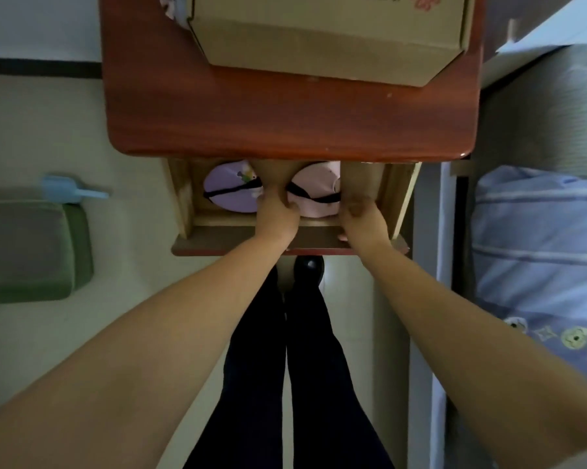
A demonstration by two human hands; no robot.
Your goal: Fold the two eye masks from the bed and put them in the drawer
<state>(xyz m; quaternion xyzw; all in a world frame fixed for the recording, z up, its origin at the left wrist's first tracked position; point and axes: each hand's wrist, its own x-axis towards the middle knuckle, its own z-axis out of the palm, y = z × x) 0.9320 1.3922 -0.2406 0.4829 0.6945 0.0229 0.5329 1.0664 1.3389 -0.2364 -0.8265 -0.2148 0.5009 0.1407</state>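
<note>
Below the front edge of the red-brown nightstand (285, 123) the drawer (184, 204) stands open. Inside it a purple eye mask (229, 192) lies left of a pink eye mask (314, 191). The left hand (278, 214) and the right hand (361, 214) curl over the drawer's front panel. A cardboard box (319, 38) sits on the nightstand's top.

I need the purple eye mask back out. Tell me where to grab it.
Pinch the purple eye mask on its rounded near edge, coming from above through the drawer's open top. It lies flat in the left half, its far side tucked under the nightstand top.
</note>
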